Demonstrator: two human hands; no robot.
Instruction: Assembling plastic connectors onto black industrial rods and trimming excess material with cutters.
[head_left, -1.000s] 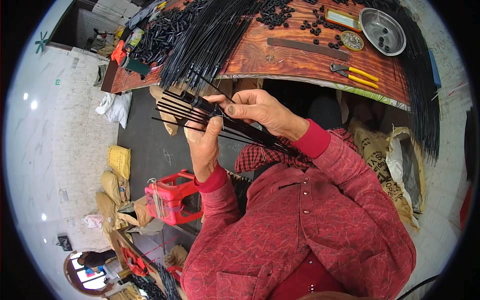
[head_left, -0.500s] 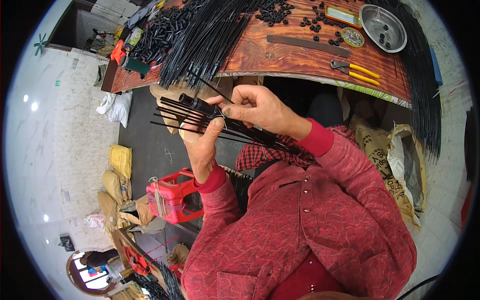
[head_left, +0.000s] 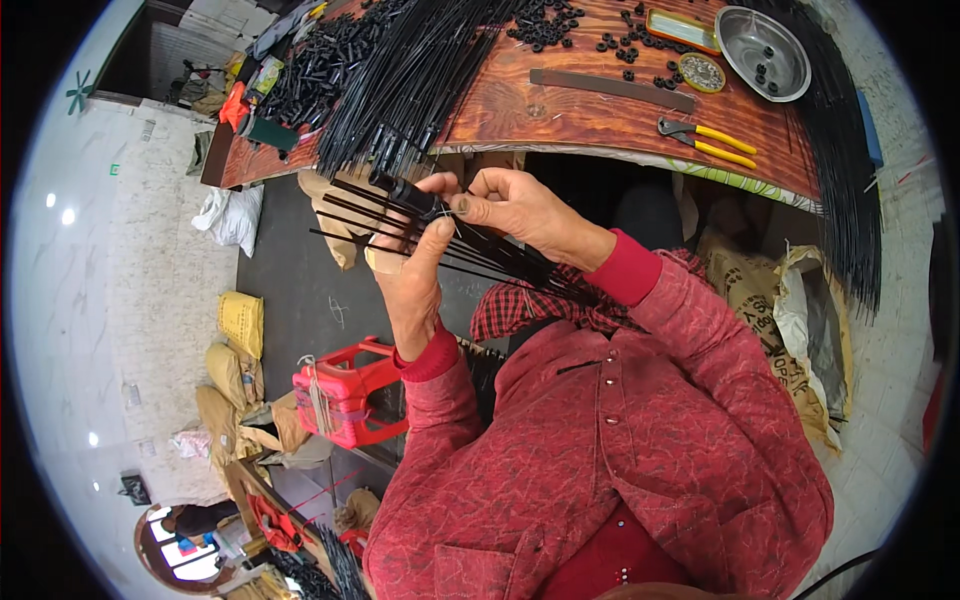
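Note:
My left hand (head_left: pixel 410 290) is closed around a black tubular hub (head_left: pixel 408 194), with several thin black rods (head_left: pixel 345 222) fanned about it like umbrella ribs. The rods run past the palm and back toward my lap. A tan wrap (head_left: pixel 384 262) covers part of a left finger. Against the hub's lower end, my right hand (head_left: pixel 530 218) pinches thumb to forefinger at a thin pale wire (head_left: pixel 450 212). Part of the wire is hidden by the fingertips.
On the wooden table (head_left: pixel 590 125) lie loose black rods (head_left: pixel 420 70), a pile of black tubes (head_left: pixel 325 70), a flat strip (head_left: pixel 610 90), yellow-handled pliers (head_left: pixel 710 142) and a metal bowl (head_left: pixel 735 45). A red stool (head_left: pixel 345 395) stands left, sacks (head_left: pixel 745 300) right.
Both hands and the hub have shifted slightly to the right and down. The single rod that slanted up from my right fingers no longer shows there.

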